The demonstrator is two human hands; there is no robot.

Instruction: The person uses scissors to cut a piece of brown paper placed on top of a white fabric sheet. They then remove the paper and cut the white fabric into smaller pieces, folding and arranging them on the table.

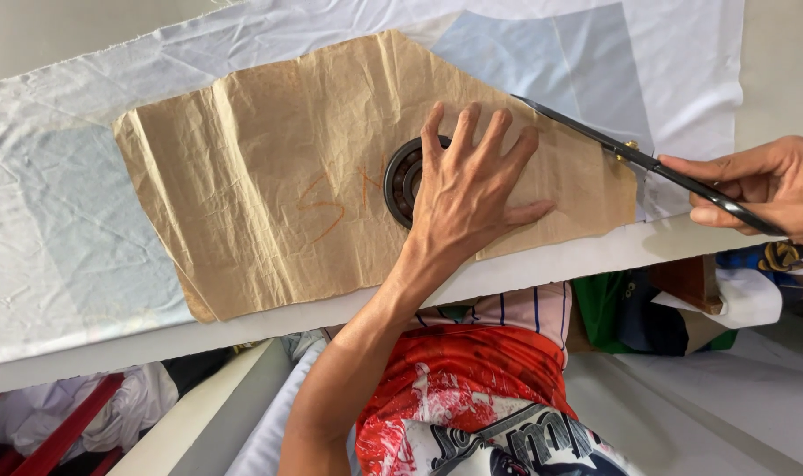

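A creased brown paper pattern lies flat on white fabric spread over the table. My left hand presses down on the pattern with fingers spread, partly covering a round metal bearing that rests on the paper as a weight. My right hand grips black scissors, whose blades run along the pattern's upper right edge, over the fabric.
The table's near edge runs across the frame. Below it are heaps of coloured cloth, a red frame at bottom left, and my red and white printed shirt.
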